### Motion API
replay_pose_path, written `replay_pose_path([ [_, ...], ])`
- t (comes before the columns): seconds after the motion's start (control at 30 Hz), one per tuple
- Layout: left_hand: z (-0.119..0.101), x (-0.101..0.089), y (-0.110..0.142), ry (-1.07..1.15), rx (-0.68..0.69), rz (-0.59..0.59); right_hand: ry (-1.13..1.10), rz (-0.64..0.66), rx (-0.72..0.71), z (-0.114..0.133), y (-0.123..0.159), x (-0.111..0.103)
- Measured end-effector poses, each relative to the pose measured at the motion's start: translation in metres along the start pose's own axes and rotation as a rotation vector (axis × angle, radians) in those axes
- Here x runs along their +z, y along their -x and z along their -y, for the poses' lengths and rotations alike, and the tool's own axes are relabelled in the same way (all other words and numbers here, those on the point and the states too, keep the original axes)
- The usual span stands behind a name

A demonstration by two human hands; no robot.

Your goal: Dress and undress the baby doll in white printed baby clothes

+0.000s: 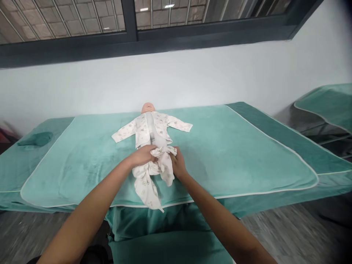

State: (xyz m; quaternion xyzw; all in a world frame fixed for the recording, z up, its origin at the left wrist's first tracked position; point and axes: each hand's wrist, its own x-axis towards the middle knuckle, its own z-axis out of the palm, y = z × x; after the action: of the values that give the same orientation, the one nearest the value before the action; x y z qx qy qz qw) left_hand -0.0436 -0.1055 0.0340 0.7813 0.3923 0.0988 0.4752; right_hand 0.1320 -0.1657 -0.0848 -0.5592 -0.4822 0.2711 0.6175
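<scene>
A baby doll (148,107) lies on its back on the green bed, its head towards the wall. It wears a white patterned baby jacket (142,131) that hangs apart at the front, the sleeves spread to both sides. White patterned baby pants (145,183) are bunched around the doll's lower body, with the legs trailing towards the near edge. My left hand (144,154) is closed on the bunched waist of the pants from the left. At the right side of the same cloth, my right hand (178,163) grips it. The doll's legs are hidden by the fabric.
The green padded bed (233,154) with white piping runs along a white wall (192,80) under a barred window (134,22). A small green pillow (35,139) lies at the left end. Another green-covered bed (330,102) stands at the far right.
</scene>
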Motion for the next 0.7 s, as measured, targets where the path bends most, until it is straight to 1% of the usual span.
replay_pose_path([
  [0.1,-0.001,0.003,-0.023,-0.239,0.027,-0.283,-0.003,-0.009,0.042,-0.002,-0.013,0.0],
  [0.17,-0.001,0.005,-0.034,-0.311,0.009,-0.448,-0.043,0.01,0.103,-0.002,-0.021,-0.001],
  [0.23,0.0,0.005,-0.043,-0.34,-0.001,-0.533,-0.103,0.051,0.172,-0.001,-0.031,-0.004],
  [0.3,0.004,0.001,-0.051,-0.368,0.004,-0.58,-0.125,0.083,0.199,-0.001,-0.041,-0.005],
  [0.43,0.019,-0.003,-0.067,-0.347,0.0,-0.632,-0.056,0.105,0.146,-0.003,-0.065,-0.002],
  [0.5,0.027,-0.002,-0.071,-0.279,-0.001,-0.66,-0.016,0.121,0.115,-0.006,-0.076,-0.001],
  [0.57,0.031,-0.004,-0.07,-0.167,0.018,-0.658,0.026,0.139,0.087,-0.008,-0.083,0.0],
  [0.63,0.034,-0.01,-0.063,-0.008,0.052,-0.582,0.065,0.159,0.071,-0.008,-0.086,-0.003],
  [0.7,0.038,-0.021,-0.053,0.164,0.09,-0.411,0.083,0.157,0.033,-0.004,-0.087,-0.009],
])
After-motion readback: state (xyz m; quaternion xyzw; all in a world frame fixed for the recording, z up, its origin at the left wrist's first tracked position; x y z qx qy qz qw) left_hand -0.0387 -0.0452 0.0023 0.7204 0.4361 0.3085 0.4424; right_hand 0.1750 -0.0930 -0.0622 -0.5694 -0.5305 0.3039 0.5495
